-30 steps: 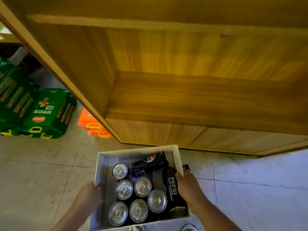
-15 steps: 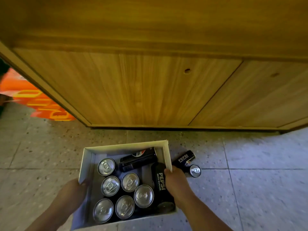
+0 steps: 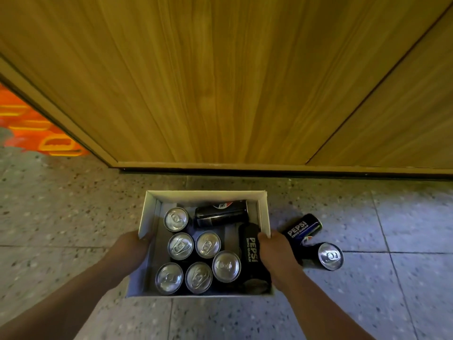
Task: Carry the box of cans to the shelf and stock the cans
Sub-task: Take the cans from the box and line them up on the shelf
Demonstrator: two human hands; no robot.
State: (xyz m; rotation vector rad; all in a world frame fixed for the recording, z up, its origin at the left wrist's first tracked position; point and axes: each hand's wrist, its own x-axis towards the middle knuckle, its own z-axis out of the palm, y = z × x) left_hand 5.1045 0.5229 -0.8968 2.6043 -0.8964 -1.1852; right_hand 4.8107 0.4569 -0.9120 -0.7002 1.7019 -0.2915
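A white open box [image 3: 205,195] sits low over the speckled floor, right in front of the wooden shelf unit's base [image 3: 220,82]. It holds several black Pepsi cans: most stand upright with silver tops [image 3: 181,245], one lies on its side at the far end [image 3: 221,213], another lies along the right wall [image 3: 252,251]. My left hand [image 3: 130,249] grips the box's left wall. My right hand [image 3: 277,253] grips its right wall. Two more Pepsi cans lie on the floor just right of the box, one showing its label [image 3: 302,228], one showing its top [image 3: 329,256].
The shelf unit's wooden lower panel fills the upper view, with a seam between panels at the right [image 3: 377,82]. Orange drink packs [image 3: 36,128] lie on the floor to the left, past the unit's corner. Tiled floor [image 3: 392,303] spreads on both sides of the box.
The view has dropped from the open shelf to the unit's base. The box has come down close to the floor, still in both hands. The two cans on the floor have come into sight.
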